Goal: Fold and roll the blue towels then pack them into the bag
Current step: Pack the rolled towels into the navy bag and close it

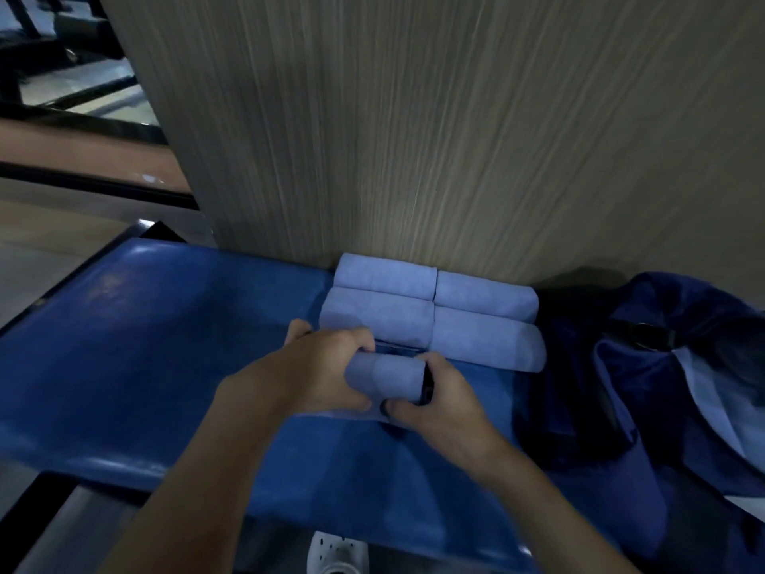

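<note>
A light blue towel roll (391, 377) lies across the blue bench seat (165, 345), held from both ends. My left hand (318, 366) grips its left end with fingers curled over the top. My right hand (434, 401) grips its right end, thumb under the roll. Just behind it, several finished blue towel rolls (434, 312) lie in two rows against the wooden wall. The dark blue bag (645, 391) slumps open on the bench to the right, with pale lining showing.
A wood-grain wall panel (414, 138) rises directly behind the bench. The bench's front edge runs below my forearms, and a white shoe (337, 553) shows on the floor beneath. Dark railings and floor lie at the far left.
</note>
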